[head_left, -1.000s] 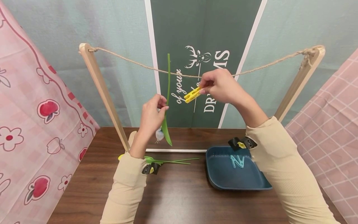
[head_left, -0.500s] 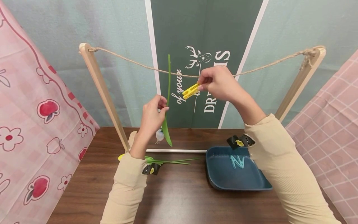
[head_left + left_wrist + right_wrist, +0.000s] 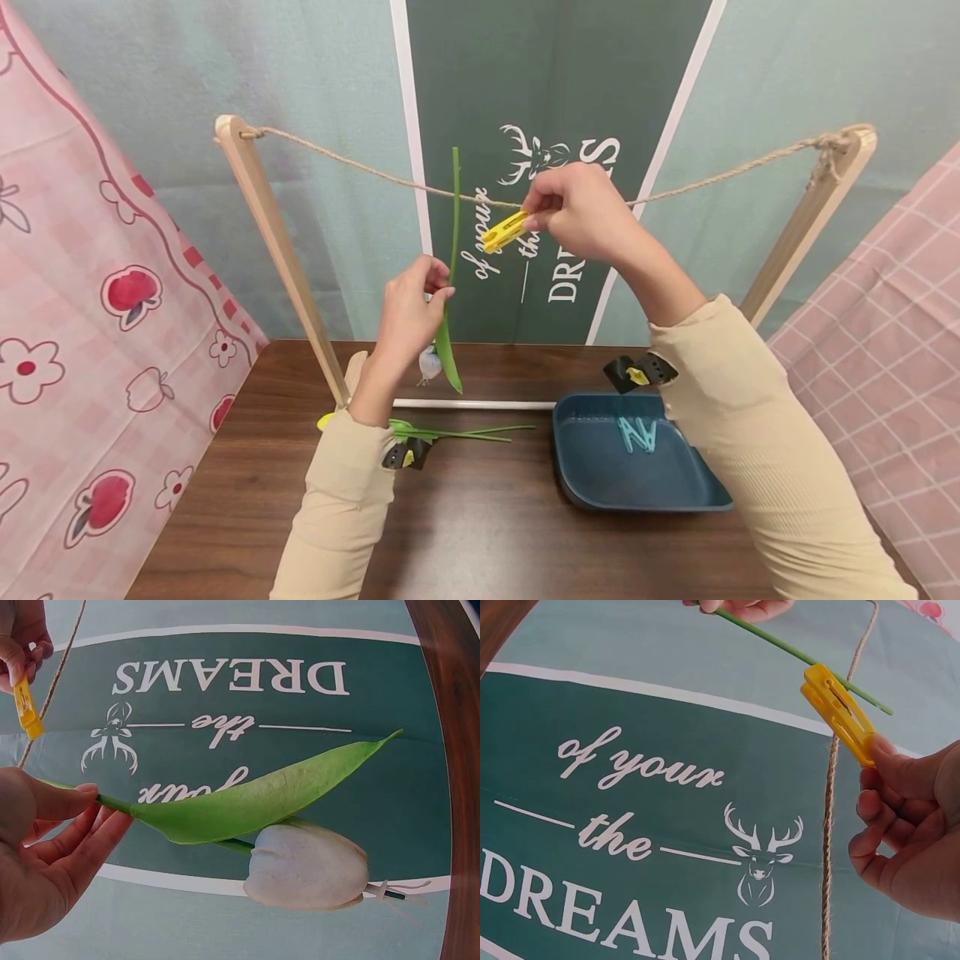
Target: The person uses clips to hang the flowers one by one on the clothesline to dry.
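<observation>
My left hand [image 3: 412,304] pinches the stem of a white artificial tulip [image 3: 307,866] between thumb and fingers. The tulip hangs upside down, its bloom low and its long green leaf [image 3: 247,796] beside it. Upward, the bare stem [image 3: 455,217] crosses the twine [image 3: 360,173] in the head view. In my right hand [image 3: 588,208] is a yellow clothespin [image 3: 840,712], pinched at one end, its other end pointing down and left toward the stem. The clothespin is close to the twine and stem and overlaps the stem in the right wrist view.
Two wooden posts [image 3: 277,242] [image 3: 806,225] hold the twine, with a white rod [image 3: 480,405] low between them. A blue tray [image 3: 637,492] with light blue clothespins [image 3: 637,435] stands at right. Green stems [image 3: 465,432] and a yellow bloom [image 3: 324,422] lie partly behind my left arm.
My right hand has moved up and left with the yellow clothespin, closer to the tulip stem and the twine. My left hand and the tulip have hardly moved.
</observation>
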